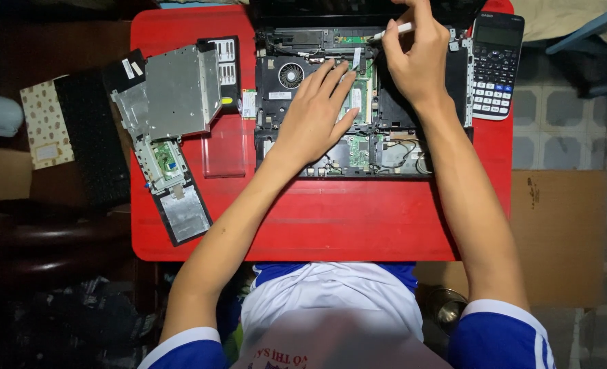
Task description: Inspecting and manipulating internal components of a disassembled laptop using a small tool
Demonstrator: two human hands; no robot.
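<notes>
On the red table [317,225], left hand [314,113] rests flat on the opened laptop [358,147]; right hand [413,58] grips a white tool [394,30].

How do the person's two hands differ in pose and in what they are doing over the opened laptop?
The left hand lies flat, fingers spread, pressing on the laptop's board; the right hand is curled in a grip around a white tool. The left hand holds nothing, while the right hand works at the far edge. Both are bare and over the opened laptop.

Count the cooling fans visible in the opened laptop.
1: a round cooling fan sits in the opened laptop, upper left, beside the left hand. Hands may hide others.
</notes>
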